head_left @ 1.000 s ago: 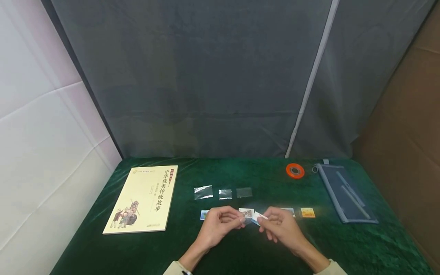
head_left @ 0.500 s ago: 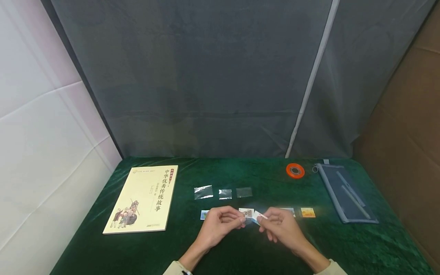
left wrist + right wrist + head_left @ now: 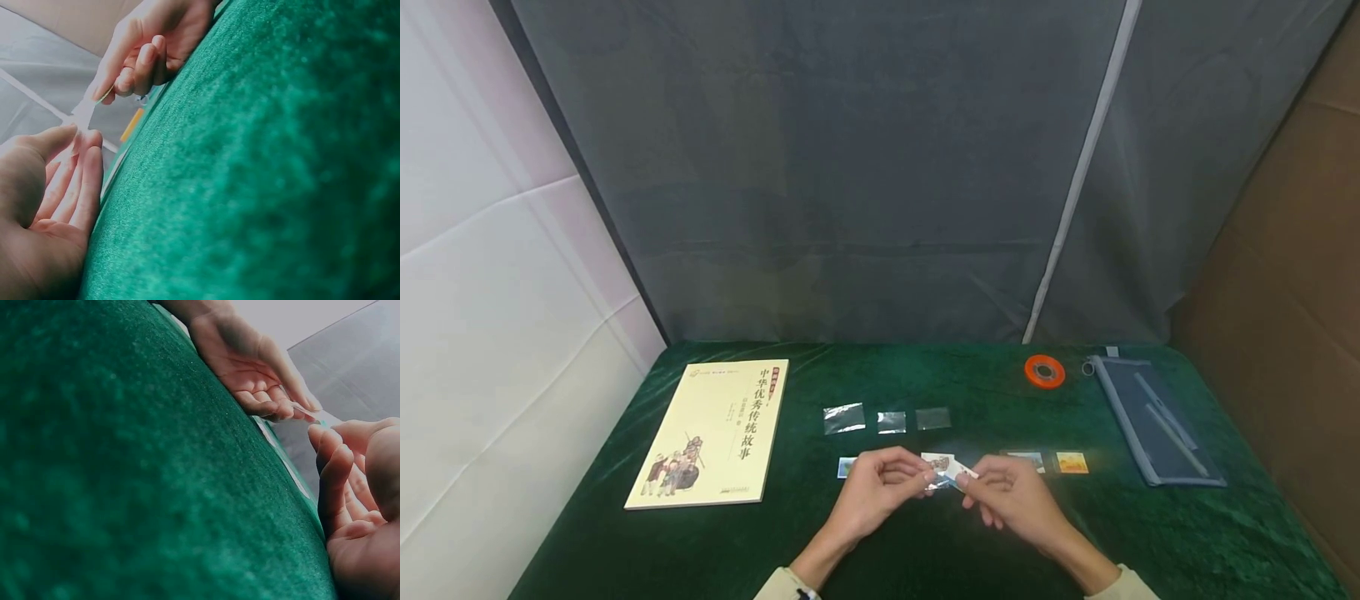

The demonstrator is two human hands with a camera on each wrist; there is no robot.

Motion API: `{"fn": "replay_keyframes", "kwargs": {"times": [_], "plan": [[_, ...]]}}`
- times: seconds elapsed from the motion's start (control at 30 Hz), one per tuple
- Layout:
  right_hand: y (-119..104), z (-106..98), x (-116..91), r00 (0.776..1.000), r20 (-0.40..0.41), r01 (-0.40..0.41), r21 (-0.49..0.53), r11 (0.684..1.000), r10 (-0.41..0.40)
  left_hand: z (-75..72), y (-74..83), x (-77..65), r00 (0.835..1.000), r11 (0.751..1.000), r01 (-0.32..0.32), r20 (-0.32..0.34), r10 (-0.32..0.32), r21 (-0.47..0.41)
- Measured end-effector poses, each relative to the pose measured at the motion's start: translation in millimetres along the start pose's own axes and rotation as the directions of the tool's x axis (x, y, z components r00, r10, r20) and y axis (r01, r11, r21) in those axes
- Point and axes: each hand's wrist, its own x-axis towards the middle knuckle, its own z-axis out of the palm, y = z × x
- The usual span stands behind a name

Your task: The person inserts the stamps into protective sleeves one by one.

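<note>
In the head view my left hand (image 3: 880, 492) pinches a small clear plastic sleeve (image 3: 937, 482) between thumb and fingers. My right hand (image 3: 1018, 500) pinches a small white-and-blue stamp (image 3: 961, 472) by its right end. The stamp stands tilted, its left end against the sleeve; whether it is inside cannot be told. Behind them another stamp (image 3: 938, 459) lies on the cloth. In the left wrist view a pale piece (image 3: 83, 115) spans the fingertips of both hands. The right wrist view shows the clear sleeve (image 3: 303, 412) edge-on at the left fingertips.
On the green cloth (image 3: 880, 558) lie three clear sleeves (image 3: 891, 423), a blue stamp (image 3: 846, 467) left and two stamps (image 3: 1072, 463) right. A book (image 3: 707, 433) is at left. An orange ring-shaped object (image 3: 1044, 372) and a zip pouch (image 3: 1157, 421) with slim tools inside are at right.
The stamp in my right hand has shifted very slightly against the sleeve, and the sleeve catches more light. Both hands stay almost in place.
</note>
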Motion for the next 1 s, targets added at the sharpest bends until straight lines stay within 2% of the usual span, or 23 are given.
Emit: {"fn": "replay_keyframes", "kwargs": {"times": [0.13,0.4,0.73,1.0], "plan": [[-0.2,0.3,0.3,1.000,0.001,-0.013,-0.005,1.000,0.013,0.2,0.2,0.1,1.000,1.000,0.014,0.000,-0.014,-0.011],[-1.4,1.0,0.4,1.000,0.012,0.021,-0.054,0.998,-0.020,-1.2,-0.5,0.2,1.000,1.000,0.019,0.020,-0.019,0.002],[0.5,0.5,0.4,0.999,0.030,0.026,-0.111,0.994,-0.023,-1.9,0.7,-0.4,0.998,1.000,-0.008,0.061,0.009,-0.018],[0.3,1.2,-0.6,0.999,0.049,0.016,-0.100,0.995,-0.011,-0.2,1.9,-1.2,0.997,0.999,-0.015,0.074,0.018,-0.033]]}}
